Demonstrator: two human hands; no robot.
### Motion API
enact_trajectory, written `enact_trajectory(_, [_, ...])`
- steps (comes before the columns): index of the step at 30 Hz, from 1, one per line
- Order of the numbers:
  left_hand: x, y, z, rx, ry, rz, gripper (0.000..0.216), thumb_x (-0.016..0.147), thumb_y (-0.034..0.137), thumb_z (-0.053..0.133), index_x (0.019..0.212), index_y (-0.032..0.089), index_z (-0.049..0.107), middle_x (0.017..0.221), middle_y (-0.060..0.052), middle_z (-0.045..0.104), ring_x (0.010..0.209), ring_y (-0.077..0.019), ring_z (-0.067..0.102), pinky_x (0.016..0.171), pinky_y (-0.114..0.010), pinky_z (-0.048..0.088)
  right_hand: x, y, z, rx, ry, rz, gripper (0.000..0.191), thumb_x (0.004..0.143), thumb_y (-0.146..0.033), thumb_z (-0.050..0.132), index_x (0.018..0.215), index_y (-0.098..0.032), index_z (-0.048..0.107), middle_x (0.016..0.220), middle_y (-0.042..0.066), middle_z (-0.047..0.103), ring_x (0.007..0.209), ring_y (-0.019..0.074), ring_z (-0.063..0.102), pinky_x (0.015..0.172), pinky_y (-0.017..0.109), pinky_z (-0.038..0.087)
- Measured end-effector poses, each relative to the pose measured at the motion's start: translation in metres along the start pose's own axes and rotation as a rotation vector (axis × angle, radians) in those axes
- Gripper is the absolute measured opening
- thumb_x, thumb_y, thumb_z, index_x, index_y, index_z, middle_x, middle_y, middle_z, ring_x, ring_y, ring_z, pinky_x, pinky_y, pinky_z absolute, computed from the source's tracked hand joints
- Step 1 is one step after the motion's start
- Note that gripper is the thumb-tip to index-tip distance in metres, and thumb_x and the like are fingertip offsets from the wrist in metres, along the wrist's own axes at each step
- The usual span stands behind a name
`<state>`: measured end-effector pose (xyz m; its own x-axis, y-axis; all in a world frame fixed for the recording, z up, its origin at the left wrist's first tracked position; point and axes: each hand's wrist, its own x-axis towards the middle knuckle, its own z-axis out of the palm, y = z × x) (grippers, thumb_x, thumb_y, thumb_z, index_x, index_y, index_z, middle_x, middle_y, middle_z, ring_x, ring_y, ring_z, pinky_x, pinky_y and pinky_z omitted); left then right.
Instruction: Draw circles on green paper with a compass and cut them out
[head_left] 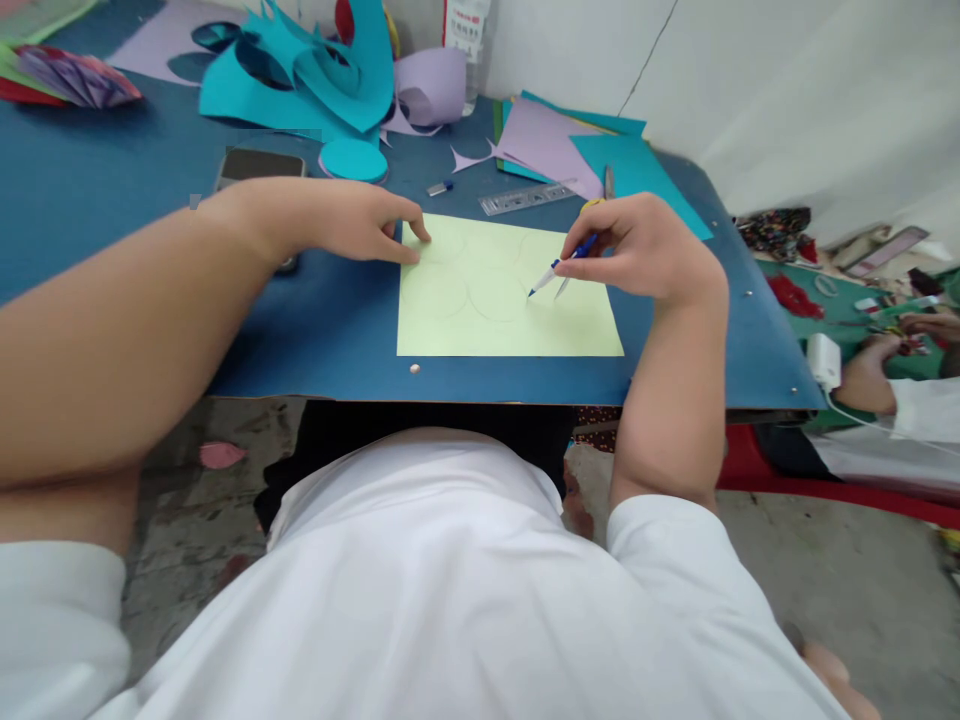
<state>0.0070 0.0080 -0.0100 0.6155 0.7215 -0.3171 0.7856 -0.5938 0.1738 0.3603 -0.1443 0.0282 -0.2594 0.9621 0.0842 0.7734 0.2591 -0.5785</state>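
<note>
A pale yellow-green sheet of paper (465, 335) lies on the blue table, with faint curved lines drawn on it. My left hand (367, 222) rests at the sheet's upper left corner; its thumb and index finger are spread and press on the paper. Over the right half of the sheet, my right hand (637, 245) pinches a blue and white drawing compass (546, 276), its two legs pointing down at the paper. Just behind the sheet are a clear ruler (525, 198) and a small eraser (440, 188). Scissors (609, 182) lie partly hidden behind my right hand.
Cut turquoise paper (330, 85) and stacked turquoise discs (352, 160) lie at the back left, near a phone (264, 165). Coloured sheets (551, 140) are at the back right. Another person's hands (930, 325) are at a green table on the right, beside a white charger (824, 360).
</note>
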Motion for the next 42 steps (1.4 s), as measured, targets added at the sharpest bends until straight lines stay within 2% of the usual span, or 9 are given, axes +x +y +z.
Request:
enact_trajectory(3, [-0.001, 0.001, 0.000, 0.016, 0.007, -0.006, 0.066, 0.120, 0.056, 0.065, 0.178, 0.023, 0.074, 0.146, -0.011, 0.080, 0.126, -0.0339, 0.083, 0.118, -0.041, 0.058, -0.001, -0.005, 0.000, 0.005, -0.009, -0.001, 0.029, 0.094, -0.051, 0.105, 0.084, -0.033, 0.083, 0.085, 0.008, 0.080, 0.082, 0.0313, 0.072, 0.076, 0.052, 0.062])
enact_trajectory(8, [0.002, -0.004, 0.001, -0.053, 0.015, 0.002, 0.081, 0.115, 0.081, 0.071, 0.179, 0.031, 0.075, 0.144, -0.011, 0.083, 0.128, -0.0389, 0.082, 0.121, -0.044, 0.057, 0.000, -0.004, 0.000, 0.026, -0.001, -0.003, 0.029, 0.091, -0.047, 0.107, 0.084, -0.034, 0.083, 0.083, 0.007, 0.080, 0.080, 0.0305, 0.072, 0.075, 0.051, 0.061])
enact_trajectory(9, [0.002, -0.004, 0.001, -0.050, 0.016, 0.001, 0.079, 0.116, 0.080, 0.071, 0.178, 0.031, 0.076, 0.144, -0.011, 0.083, 0.128, -0.0387, 0.082, 0.121, -0.044, 0.057, 0.000, -0.003, 0.000, 0.029, 0.003, -0.002, 0.029, 0.090, -0.047, 0.109, 0.085, -0.034, 0.084, 0.083, 0.006, 0.080, 0.081, 0.0306, 0.072, 0.075, 0.050, 0.062])
enact_trajectory(15, [-0.005, 0.009, -0.002, 0.039, -0.002, -0.036, 0.058, 0.124, 0.049, 0.068, 0.177, 0.025, 0.074, 0.144, -0.008, 0.078, 0.125, -0.0305, 0.082, 0.111, -0.035, 0.055, 0.000, 0.000, -0.001, -0.011, 0.004, 0.004, 0.023, 0.095, -0.044, 0.106, 0.087, -0.033, 0.086, 0.085, 0.007, 0.082, 0.083, 0.0317, 0.076, 0.074, 0.050, 0.064])
enact_trajectory(22, [-0.003, 0.006, -0.002, 0.021, 0.003, -0.018, 0.057, 0.125, 0.051, 0.070, 0.176, 0.025, 0.075, 0.147, -0.010, 0.080, 0.126, -0.0332, 0.082, 0.113, -0.037, 0.056, 0.001, -0.001, -0.001, -0.021, -0.004, -0.024, 0.025, 0.095, -0.042, 0.103, 0.084, -0.033, 0.084, 0.084, 0.007, 0.078, 0.079, 0.0293, 0.073, 0.073, 0.050, 0.061])
enact_trajectory(28, [-0.001, 0.005, -0.002, 0.025, 0.011, -0.026, 0.056, 0.122, 0.048, 0.071, 0.174, 0.028, 0.077, 0.139, -0.009, 0.080, 0.117, -0.0299, 0.081, 0.101, -0.034, 0.054, 0.002, 0.002, -0.001, -0.024, 0.005, -0.009, 0.030, 0.090, -0.051, 0.110, 0.086, -0.033, 0.086, 0.084, 0.006, 0.080, 0.080, 0.0299, 0.073, 0.071, 0.049, 0.063])
enact_trajectory(33, [0.002, 0.000, 0.000, 0.020, 0.011, -0.018, 0.059, 0.122, 0.056, 0.070, 0.174, 0.027, 0.078, 0.136, -0.010, 0.080, 0.116, -0.0308, 0.080, 0.104, -0.036, 0.054, 0.001, 0.001, 0.000, -0.015, -0.001, 0.010, 0.032, 0.089, -0.054, 0.111, 0.088, -0.034, 0.086, 0.084, 0.007, 0.081, 0.086, 0.0335, 0.077, 0.072, 0.050, 0.065])
enact_trajectory(39, [0.007, -0.009, 0.003, 0.022, 0.018, 0.004, 0.078, 0.118, 0.078, 0.066, 0.176, 0.027, 0.076, 0.134, -0.010, 0.080, 0.120, -0.0313, 0.079, 0.107, -0.037, 0.055, 0.001, 0.001, 0.001, -0.017, 0.008, 0.009, 0.031, 0.089, -0.051, 0.111, 0.087, -0.033, 0.086, 0.084, 0.006, 0.081, 0.085, 0.0320, 0.077, 0.072, 0.048, 0.065])
enact_trajectory(42, [0.007, -0.008, 0.004, 0.030, 0.009, 0.008, 0.081, 0.117, 0.076, 0.063, 0.180, 0.027, 0.072, 0.139, -0.010, 0.080, 0.125, -0.0327, 0.079, 0.114, -0.038, 0.056, 0.001, 0.002, 0.001, -0.018, 0.010, 0.011, 0.031, 0.088, -0.052, 0.112, 0.088, -0.034, 0.086, 0.083, 0.006, 0.081, 0.086, 0.0321, 0.077, 0.071, 0.047, 0.064])
